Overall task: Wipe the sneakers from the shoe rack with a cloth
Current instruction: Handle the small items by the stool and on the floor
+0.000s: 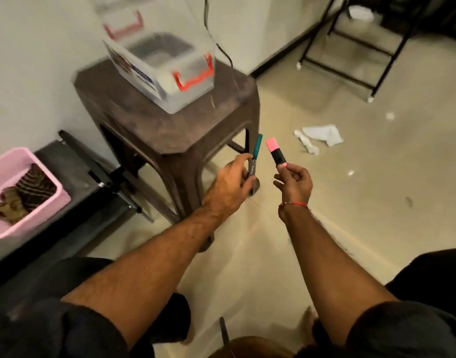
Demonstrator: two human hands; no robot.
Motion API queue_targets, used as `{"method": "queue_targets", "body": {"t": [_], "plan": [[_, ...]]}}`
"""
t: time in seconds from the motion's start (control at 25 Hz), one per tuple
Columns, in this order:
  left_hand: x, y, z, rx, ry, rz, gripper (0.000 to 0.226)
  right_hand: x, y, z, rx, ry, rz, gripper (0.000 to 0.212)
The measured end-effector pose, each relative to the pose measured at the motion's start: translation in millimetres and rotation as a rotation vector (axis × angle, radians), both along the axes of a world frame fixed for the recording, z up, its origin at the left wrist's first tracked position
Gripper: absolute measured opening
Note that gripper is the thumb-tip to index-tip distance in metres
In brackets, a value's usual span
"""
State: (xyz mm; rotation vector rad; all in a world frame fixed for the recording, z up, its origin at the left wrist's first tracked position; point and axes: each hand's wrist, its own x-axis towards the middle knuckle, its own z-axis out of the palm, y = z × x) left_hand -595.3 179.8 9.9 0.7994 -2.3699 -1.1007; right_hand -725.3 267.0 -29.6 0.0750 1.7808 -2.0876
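Note:
No sneakers show in the head view. A white cloth (pixel 322 134) lies crumpled on the floor, beyond my hands to the right. My left hand (pixel 230 186) is closed around a marker with a green cap (pixel 256 156), held upright near the corner of the brown stool. Beside it, my right hand (pixel 295 183) pinches a short black highlighter with a pink cap (pixel 276 152), also upright. The two hands are close together, a little apart, above the floor.
A brown plastic stool (pixel 170 127) stands by the wall with a clear storage box (pixel 162 71) with red clips on top. A pink basket (pixel 25 192) with fabric sits on a dark low surface at left. A black metal rack frame (pixel 361 47) stands at the back right.

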Motion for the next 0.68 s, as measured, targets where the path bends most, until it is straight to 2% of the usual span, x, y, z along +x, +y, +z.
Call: {"method": "queue_targets", "body": {"t": [0.12, 0.24, 0.36, 0.44, 0.56, 0.68], "plan": [[12, -30, 78, -0.229, 0.225, 0.079, 0.038, -1, -41, 80, -0.144, 0.199, 0.078, 0.015], [33, -69, 148, -0.325, 0.247, 0.209, 0.031, 7, -83, 149, -0.183, 0.411, 0.152, 0.016], [43, -120, 195, -0.359, 0.096, 0.358, 0.035, 14, -127, 188, -0.035, 0.654, 0.220, 0.014], [43, -160, 212, -0.378, -0.084, 0.428, 0.032, 13, -154, 203, 0.143, 0.832, 0.261, 0.008], [33, -207, 213, -0.344, -0.372, 0.435, 0.029, 8, -191, 218, 0.454, 0.983, 0.364, 0.008], [20, -230, 196, -0.351, -0.477, 0.447, 0.031, 7, -222, 225, 0.721, 1.102, 0.508, 0.008]]}}
